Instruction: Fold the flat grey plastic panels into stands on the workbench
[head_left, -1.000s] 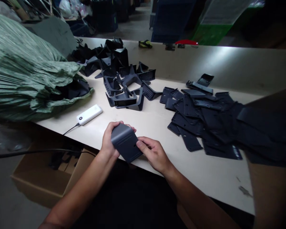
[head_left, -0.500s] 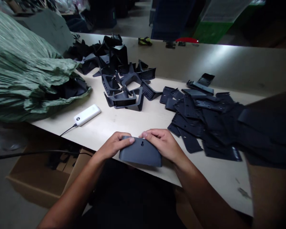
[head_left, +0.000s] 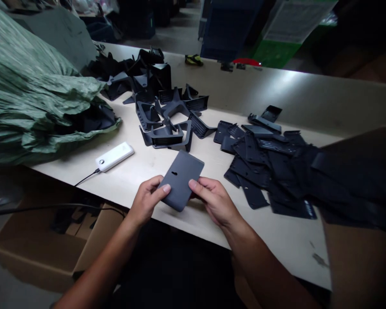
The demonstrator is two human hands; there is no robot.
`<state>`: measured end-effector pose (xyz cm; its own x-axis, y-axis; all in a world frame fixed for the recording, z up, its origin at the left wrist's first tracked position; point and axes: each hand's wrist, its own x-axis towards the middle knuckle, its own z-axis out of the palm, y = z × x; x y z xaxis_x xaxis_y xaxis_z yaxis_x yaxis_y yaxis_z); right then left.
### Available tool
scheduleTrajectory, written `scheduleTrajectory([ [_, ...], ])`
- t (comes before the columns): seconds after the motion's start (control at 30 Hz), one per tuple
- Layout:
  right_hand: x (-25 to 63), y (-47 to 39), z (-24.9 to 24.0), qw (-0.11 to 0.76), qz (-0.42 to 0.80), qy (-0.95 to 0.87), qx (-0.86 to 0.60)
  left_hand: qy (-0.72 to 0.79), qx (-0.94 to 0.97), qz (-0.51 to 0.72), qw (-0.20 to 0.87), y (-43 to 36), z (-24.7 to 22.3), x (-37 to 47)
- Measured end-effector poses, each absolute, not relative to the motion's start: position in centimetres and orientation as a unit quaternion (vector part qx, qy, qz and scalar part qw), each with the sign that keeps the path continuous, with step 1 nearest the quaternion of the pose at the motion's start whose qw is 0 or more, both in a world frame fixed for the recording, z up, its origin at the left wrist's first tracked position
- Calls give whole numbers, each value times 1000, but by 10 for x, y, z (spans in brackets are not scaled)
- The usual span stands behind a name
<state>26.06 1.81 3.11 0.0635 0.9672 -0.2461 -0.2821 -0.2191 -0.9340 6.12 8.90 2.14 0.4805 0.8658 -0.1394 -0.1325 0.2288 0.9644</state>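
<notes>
A dark grey plastic panel (head_left: 183, 178) with a keyhole-shaped slot is held tilted above the table's front edge. My left hand (head_left: 147, 198) grips its left side, thumb on the upper face. On the opposite side, my right hand (head_left: 215, 198) pinches the panel, its thumb also on top; the fingers underneath are partly hidden. Beyond the hands lies a loose group of black angled plastic brackets (head_left: 172, 135). To the right is a heap of flat black plastic panels (head_left: 252, 163).
A green woven sack (head_left: 45, 98) with black parts at its mouth lies on the left of the table (head_left: 116, 186). Near it is a white power bank (head_left: 115, 156) with a cable. An open cardboard box (head_left: 35, 253) stands below. Another person's dark sleeve (head_left: 357, 184) is at right.
The panel has been turned and raised, so its long side now points away from me. Both hands still hold it, with shifted grips. The view has moved slightly.
</notes>
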Motion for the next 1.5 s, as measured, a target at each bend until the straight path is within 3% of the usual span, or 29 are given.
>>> scheduleTrajectory([
  [0.13, 248, 17, 34, 512, 528, -415, -536, 353, 484, 362, 714, 92, 18, 52],
  [0.23, 243, 10, 36, 434, 413, -575, -557, 351, 378, 411, 752, 100, 19, 52],
  [0.33, 237, 5, 35, 373, 370, -656, -542, 331, 294, 339, 830, 106, 25, 58],
  [0.43, 232, 3, 34, 402, 402, -621, -539, 301, 239, 288, 877, 103, 32, 67],
  [0.57, 222, 0, 33, 496, 468, -514, -520, 310, 255, 379, 834, 84, 40, 82],
  [0.77, 202, -4, 22, 584, 444, -474, -487, 347, 305, 475, 749, 62, 49, 87],
  [1.0, 200, -4, 34, 529, 470, -512, -487, 357, 267, 486, 752, 58, 53, 67],
  [1.23, 214, -16, 33, 461, 408, -602, -508, 314, 178, 461, 811, 56, 59, 46],
  [1.5, 213, -23, 35, 453, 443, -571, -522, 388, 117, 423, 811, 37, 20, 20],
])
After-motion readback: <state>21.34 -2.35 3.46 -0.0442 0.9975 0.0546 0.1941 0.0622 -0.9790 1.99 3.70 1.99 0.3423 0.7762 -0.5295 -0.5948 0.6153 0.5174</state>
